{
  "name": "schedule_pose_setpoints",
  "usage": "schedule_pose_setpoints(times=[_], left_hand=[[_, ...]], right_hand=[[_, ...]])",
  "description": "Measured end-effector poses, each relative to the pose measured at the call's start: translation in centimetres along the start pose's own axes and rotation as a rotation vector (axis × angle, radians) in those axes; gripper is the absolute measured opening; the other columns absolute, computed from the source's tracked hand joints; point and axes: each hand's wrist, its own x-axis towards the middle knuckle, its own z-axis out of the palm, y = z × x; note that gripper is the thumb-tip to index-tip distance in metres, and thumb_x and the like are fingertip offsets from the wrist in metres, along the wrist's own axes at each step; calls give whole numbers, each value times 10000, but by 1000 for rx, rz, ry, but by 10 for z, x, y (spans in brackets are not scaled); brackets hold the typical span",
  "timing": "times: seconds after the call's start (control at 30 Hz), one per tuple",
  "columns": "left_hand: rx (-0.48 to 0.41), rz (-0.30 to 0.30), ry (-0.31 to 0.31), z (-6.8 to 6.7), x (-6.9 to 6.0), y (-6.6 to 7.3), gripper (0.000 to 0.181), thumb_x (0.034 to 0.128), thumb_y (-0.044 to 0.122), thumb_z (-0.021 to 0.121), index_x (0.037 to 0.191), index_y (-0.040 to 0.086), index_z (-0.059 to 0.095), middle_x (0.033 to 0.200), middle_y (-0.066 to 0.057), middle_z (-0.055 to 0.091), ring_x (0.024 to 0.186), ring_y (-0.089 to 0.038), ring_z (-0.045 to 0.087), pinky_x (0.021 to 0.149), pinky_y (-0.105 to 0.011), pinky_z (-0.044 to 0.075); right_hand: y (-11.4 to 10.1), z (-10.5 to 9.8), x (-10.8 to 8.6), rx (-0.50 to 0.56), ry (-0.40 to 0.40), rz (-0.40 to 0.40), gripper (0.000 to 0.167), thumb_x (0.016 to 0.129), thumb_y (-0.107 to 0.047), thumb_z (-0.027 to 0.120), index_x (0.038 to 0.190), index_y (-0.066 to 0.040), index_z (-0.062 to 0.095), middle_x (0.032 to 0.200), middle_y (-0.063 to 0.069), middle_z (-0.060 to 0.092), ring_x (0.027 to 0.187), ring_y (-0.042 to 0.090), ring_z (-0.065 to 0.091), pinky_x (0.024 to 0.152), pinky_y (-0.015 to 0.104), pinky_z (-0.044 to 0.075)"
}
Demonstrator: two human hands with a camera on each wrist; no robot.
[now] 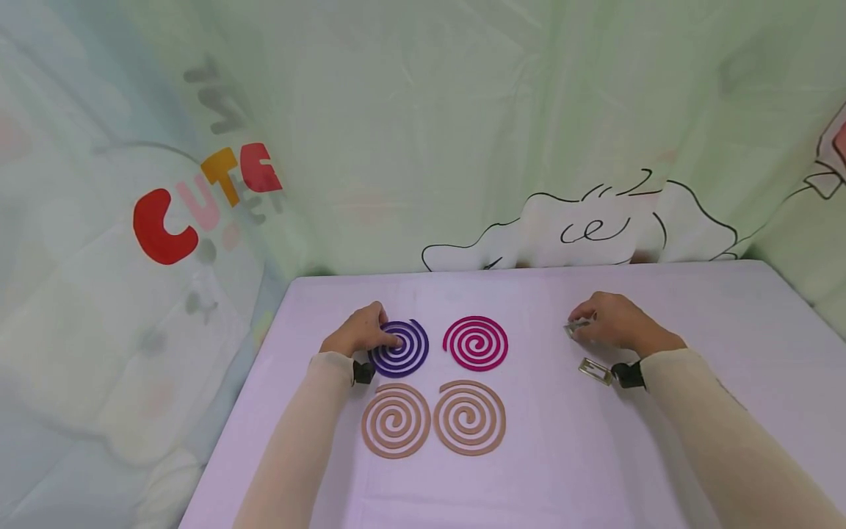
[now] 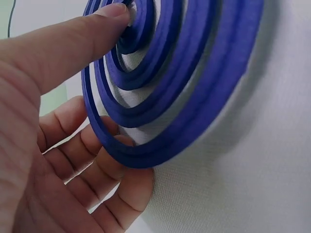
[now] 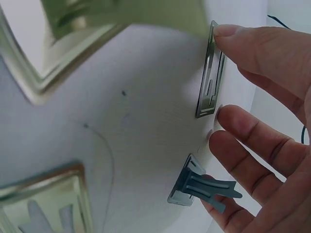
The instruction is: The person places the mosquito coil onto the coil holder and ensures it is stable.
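Observation:
My left hand holds a purple mosquito coil. Its thumb lies across the middle of the spiral, and the other fingers curl under the outer ring in the left wrist view. At the right, my right hand is over several thin metal coil stands. In the right wrist view its thumb tip touches the end of one flat stand, and the index finger, partly hidden, meets it from behind. Below that, a stand with a raised prong is close to the lower fingers. Another metal stand lies near the wrist.
A magenta coil lies right of the purple one. Two tan coils, one at left and one at right, sit nearer the front. Printed curtains hang behind the pale tabletop.

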Motion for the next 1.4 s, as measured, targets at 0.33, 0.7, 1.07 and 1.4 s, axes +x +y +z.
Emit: schedule_pose_setpoints(times=[0.33, 0.7, 1.07, 1.4], left_hand=[[-47, 36, 35, -2, -2, -2, 499, 843, 288, 886, 1113, 49, 541, 984, -90, 645, 897, -214, 595, 828, -353, 506], [-169, 12, 64, -3, -2, -9, 469, 866, 280, 866, 1162, 55, 579, 1124, -142, 649, 982, -251, 615, 908, -393, 525], [-78, 44, 97, -3, -2, -5, 386, 895, 242, 837, 1120, 34, 601, 1012, -102, 636, 927, -230, 590, 887, -385, 521], [-32, 37, 103, -3, -4, -2, 364, 906, 235, 823, 1119, 15, 627, 991, -97, 636, 925, -232, 585, 899, -396, 516]], right_hand=[[0, 2, 0, -16, 21, -27, 188, 883, -146, 791, 1060, -86, 809, 1170, 221, 650, 1040, 377, 606, 817, 501, 551], [-2, 2, 0, -12, 31, -30, 169, 878, -160, 808, 1029, -85, 813, 1132, 205, 651, 1010, 352, 604, 814, 495, 538], [-1, 3, 1, -24, 41, -43, 144, 874, -159, 811, 1005, -101, 817, 1120, 194, 659, 1009, 348, 606, 810, 482, 533], [1, 4, 2, -28, 39, -41, 151, 877, -169, 806, 1012, -101, 813, 1126, 200, 653, 1021, 366, 609, 823, 504, 539]])
